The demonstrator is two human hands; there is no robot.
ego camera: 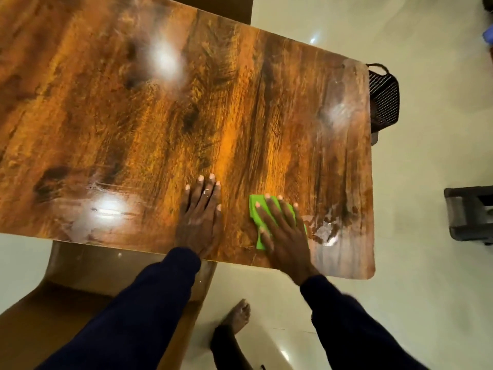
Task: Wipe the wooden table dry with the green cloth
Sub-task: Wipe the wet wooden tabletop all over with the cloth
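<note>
Two hands are resting on the tabletop (160, 124), the right hand (282, 233) pressing the green cloth (254, 212) under straight spread fingers (274, 212), the left hand (200, 220) lying open just left of the cloth, while a wet smear (326, 231) is glistening just right of it.

Cream glossy floor (426, 169) all round, w/ a small lamp glint (313, 40) far off. Below me on my left, a shiny brown plastic chair (66, 297), seat facing up. Far right, a black mesh thing w/ a loop handle (384, 100), chair back or basket, can't tell which. Well apart from it, nearer me at the right edge of view, a dark grey blocky stool (469, 214), partly cut off. Top right corner: a blue blur (488, 36), too small to ID. Top centre, another brown piece (213, 6), prob. a 2nd chair.
</note>
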